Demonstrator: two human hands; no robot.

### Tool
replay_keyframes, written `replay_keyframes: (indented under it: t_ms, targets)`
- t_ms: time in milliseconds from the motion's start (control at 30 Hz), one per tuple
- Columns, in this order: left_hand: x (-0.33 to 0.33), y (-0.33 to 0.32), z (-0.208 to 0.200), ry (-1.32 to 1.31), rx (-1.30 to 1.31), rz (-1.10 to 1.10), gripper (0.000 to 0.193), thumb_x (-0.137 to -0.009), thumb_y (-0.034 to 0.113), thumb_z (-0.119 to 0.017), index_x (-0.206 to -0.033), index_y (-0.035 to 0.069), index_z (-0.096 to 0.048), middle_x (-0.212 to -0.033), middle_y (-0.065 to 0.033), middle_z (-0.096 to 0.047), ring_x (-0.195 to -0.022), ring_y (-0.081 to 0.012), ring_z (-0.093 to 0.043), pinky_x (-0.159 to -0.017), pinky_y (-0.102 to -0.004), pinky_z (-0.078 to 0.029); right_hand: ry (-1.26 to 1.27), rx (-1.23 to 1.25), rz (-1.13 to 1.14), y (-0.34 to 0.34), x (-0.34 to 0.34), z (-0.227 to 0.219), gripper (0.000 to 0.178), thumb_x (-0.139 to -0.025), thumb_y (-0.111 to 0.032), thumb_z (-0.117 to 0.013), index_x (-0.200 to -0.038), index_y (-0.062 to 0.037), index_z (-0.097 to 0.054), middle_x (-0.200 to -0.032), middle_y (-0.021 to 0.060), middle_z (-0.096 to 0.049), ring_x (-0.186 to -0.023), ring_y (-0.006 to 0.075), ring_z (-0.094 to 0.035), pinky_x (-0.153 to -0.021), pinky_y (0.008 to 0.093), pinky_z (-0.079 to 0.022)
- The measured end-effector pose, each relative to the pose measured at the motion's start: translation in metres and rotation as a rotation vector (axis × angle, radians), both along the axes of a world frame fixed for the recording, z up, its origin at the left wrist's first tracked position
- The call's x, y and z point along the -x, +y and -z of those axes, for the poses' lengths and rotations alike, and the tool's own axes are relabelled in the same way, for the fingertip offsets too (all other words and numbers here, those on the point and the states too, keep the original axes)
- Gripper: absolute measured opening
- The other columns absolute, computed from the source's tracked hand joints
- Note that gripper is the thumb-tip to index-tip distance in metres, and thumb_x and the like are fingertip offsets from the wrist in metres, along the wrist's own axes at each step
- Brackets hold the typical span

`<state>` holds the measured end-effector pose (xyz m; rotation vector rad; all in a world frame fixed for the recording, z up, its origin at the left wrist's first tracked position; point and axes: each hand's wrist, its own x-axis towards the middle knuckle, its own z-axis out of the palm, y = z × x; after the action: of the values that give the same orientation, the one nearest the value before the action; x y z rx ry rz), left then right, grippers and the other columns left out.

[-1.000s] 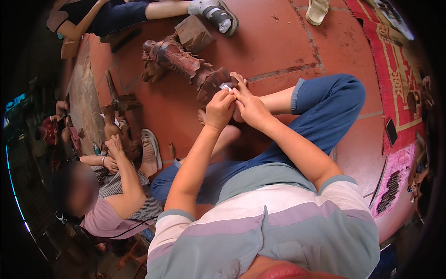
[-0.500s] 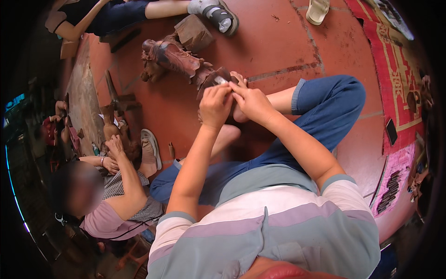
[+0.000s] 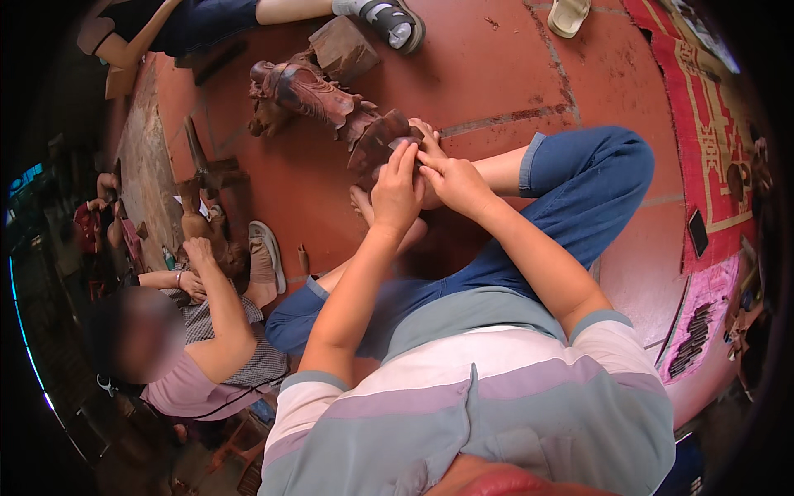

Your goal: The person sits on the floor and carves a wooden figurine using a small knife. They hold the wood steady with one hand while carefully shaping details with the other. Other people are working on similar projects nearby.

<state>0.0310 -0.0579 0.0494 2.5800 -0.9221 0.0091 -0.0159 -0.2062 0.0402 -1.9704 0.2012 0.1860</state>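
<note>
Since the earlier frame, the left hand (image 3: 397, 197) had shifted slightly right, its fingers straightening over the base (image 3: 374, 149) of the wooden carving (image 3: 313, 97). The right hand (image 3: 456, 183) was curled beside it; whether either gripped anything could not be told. The carving lay on the floor (image 3: 488, 87), figure and folds already shaped; remaining work could not be determined. A block (image 3: 343, 50) bordered its far end; open floor extended right toward the red mat (image 3: 653, 37).
</note>
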Motion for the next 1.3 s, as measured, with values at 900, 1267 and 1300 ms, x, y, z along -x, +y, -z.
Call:
replay_keyframes:
  t_ms: [900, 1267, 1300]
  targets:
    - [0.017, 0.007, -0.003, 0.088, 0.083, -0.016, 0.063, -0.081, 0.008, -0.066, -0.142, 0.004, -0.048, -0.145, -0.0131, -0.048, -0.094, -0.0265, -0.07, -0.077, -0.0339, -0.057, -0.021, 0.122, -0.108, -0.002, -0.008, -0.017, 0.035, -0.095, -0.022, -0.053, -0.128, -0.0096, -0.057, -0.154, 0.0141, -0.032, -0.094, 0.0421, -0.066, -0.083, 0.0505, -0.053]
    - [-0.003, 0.001, 0.005, 0.044, 0.109, -0.083, 0.058, -0.083, 0.006, -0.063, -0.14, 0.004, -0.05, -0.144, -0.011, -0.05, -0.076, -0.0202, -0.07, -0.067, -0.0303, -0.057, -0.064, 0.189, -0.002, 0.012, -0.018, -0.01, 0.039, -0.098, -0.025, -0.048, -0.134, -0.0097, -0.053, -0.148, 0.0149, -0.041, -0.115, 0.0362, -0.058, -0.087, 0.0452, -0.053]
    - [0.003, 0.002, 0.004, -0.008, 0.097, -0.053, 0.057, -0.083, 0.007, -0.064, -0.139, 0.004, -0.051, -0.143, -0.0109, -0.051, -0.079, -0.0213, -0.071, -0.067, -0.0304, -0.057, -0.179, 0.192, 0.097, 0.017, -0.01, -0.002, 0.037, -0.097, -0.023, -0.051, -0.132, -0.015, -0.057, -0.143, 0.0108, -0.049, -0.089, 0.0399, -0.067, -0.077, 0.0497, -0.054]
